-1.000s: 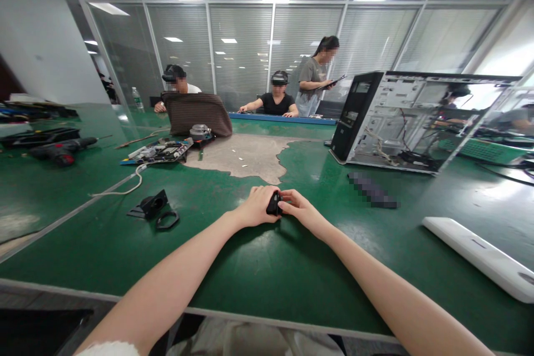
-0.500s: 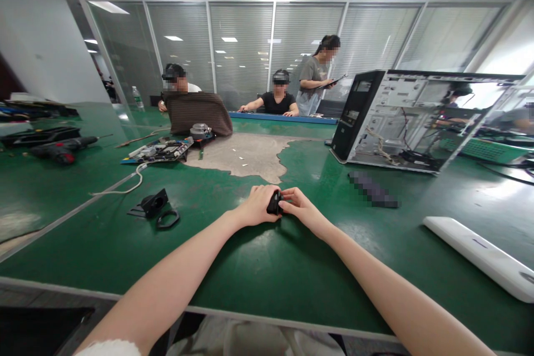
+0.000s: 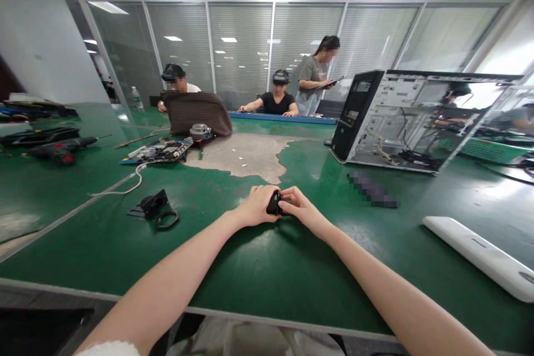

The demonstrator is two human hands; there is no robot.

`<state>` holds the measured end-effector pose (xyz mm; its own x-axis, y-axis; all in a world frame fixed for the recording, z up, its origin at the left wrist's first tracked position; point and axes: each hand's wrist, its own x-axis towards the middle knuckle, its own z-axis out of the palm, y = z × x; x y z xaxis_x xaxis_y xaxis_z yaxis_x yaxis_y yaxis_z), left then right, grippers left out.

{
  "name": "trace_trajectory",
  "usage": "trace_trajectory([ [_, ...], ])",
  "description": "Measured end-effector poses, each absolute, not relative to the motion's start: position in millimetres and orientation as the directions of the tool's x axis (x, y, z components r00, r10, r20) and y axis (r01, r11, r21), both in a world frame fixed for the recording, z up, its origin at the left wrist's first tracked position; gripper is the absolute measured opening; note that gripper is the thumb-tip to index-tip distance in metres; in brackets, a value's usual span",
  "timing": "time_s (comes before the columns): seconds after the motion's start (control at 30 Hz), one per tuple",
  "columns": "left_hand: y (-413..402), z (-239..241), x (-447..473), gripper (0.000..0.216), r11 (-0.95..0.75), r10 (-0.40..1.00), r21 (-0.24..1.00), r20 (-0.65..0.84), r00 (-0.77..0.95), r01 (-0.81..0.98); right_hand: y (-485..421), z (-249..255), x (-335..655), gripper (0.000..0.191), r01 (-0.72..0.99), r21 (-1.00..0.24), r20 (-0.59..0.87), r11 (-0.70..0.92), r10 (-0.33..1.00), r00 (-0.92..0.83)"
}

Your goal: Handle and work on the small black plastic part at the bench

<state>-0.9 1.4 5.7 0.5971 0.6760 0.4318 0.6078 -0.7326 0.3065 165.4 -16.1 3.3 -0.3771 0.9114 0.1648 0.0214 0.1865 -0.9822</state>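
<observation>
Just in front of me over the green table, a small black plastic piece (image 3: 273, 203) sits between my two hands; its kind is unclear because fingers cover much of it. My left hand (image 3: 257, 204) wraps around it from the left, with the fingers over its far side. From the right, the thumb and fingers of my right hand (image 3: 300, 207) pinch its right end. Left of my hands lie a black bracket-like part (image 3: 153, 204) with a round opening and a black angular ring (image 3: 167, 220).
An open computer case (image 3: 361, 117) stands at right, with a blurred dark object (image 3: 373, 189) and a long white device (image 3: 479, 256) nearer. At left are a circuit board (image 3: 161, 151), a cable (image 3: 125, 191) and a power drill (image 3: 62, 150). Several people are across the table.
Nearly everything stays in place. Both hands keep their grip on the black piece, with only a very slight shift of the fingers.
</observation>
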Motion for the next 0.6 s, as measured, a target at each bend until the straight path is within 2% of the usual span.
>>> trace_trajectory([
  [0.13, 1.5, 5.7, -1.1, 0.054, -0.731, 0.677, 0.305, 0.438, 0.591, 0.61, -14.7, 3.1, 165.8, 0.031, 0.048, -0.985, 0.139, 0.167, 0.923, -0.359],
  [0.33, 2.1, 4.5, -1.2, 0.054, -0.727, 0.681, 0.301, 0.431, 0.592, 0.617, -18.2, 5.6, 166.9, 0.032, -0.024, -0.969, 0.231, 0.244, 0.876, -0.423],
  [0.47, 1.7, 5.1, -0.4, 0.055, -0.728, 0.68, 0.303, 0.438, 0.588, 0.615, -19.6, 5.4, 164.5, 0.022, -0.005, -0.978, 0.196, 0.209, 0.908, -0.37],
  [0.6, 1.9, 4.9, -0.1, 0.054, -0.73, 0.677, 0.295, 0.435, 0.593, 0.617, -15.8, 2.0, 163.0, 0.024, 0.028, -0.984, 0.16, 0.178, 0.933, -0.322],
])
